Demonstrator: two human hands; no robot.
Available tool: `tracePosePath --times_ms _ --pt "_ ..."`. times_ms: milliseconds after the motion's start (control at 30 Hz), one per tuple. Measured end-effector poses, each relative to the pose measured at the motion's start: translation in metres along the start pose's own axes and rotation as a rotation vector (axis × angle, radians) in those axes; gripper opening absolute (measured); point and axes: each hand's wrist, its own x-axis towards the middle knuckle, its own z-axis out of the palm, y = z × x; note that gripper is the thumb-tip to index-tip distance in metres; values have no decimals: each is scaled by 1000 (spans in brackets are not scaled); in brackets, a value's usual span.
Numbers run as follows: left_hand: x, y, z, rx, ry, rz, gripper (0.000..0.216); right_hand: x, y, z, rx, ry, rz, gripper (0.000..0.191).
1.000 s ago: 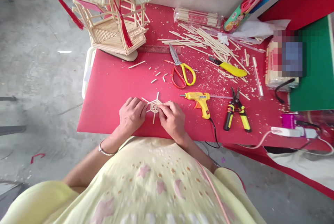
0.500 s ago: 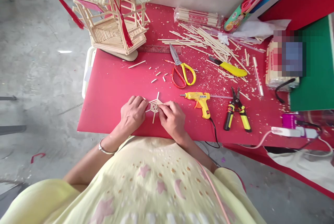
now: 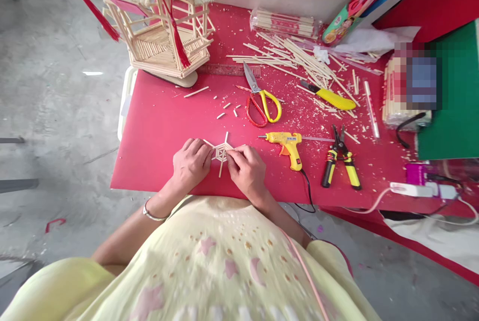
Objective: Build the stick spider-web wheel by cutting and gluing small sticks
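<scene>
Hexagonal web of pale wooden sticks [image 3: 221, 153], partly built, lying on the red tabletop [image 3: 149, 131] at its near edge, between the two hands. Done: spokes radiate from a common centre, and short crosspieces join them in concentric rings about the middle. Not done, as far as is visible: the outer lengths of the upper, upper-left and lower spokes bear no crosspieces; the right side is partly covered by fingers, so its state cannot be told.

The left hand [image 3: 191, 162] is curled, thumb and index finger drawn together in a pinch on the web's left side. The right hand [image 3: 247, 171] pinches the right side, thumb against forefinger with hardly any gap; whether a separate short stick lies between these fingertips cannot be told.

Beyond the web lie short stick offcuts [image 3: 221, 116] and scissors [image 3: 258, 94] with one red and one yellow handle. To the right rests a yellow hot-glue gun [image 3: 285, 139], a glue stick projecting from its rear, touched by neither hand.
</scene>
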Motion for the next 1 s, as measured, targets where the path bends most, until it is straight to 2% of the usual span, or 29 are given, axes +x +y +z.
tracePosePath --times_ms 567,1000 --pt "-1 -1 6 -19 71 19 16 1 -1 -1 -18 -56 38 25" --pt "0 -2 8 -38 65 8 16 0 -3 1 -28 -19 13 24"
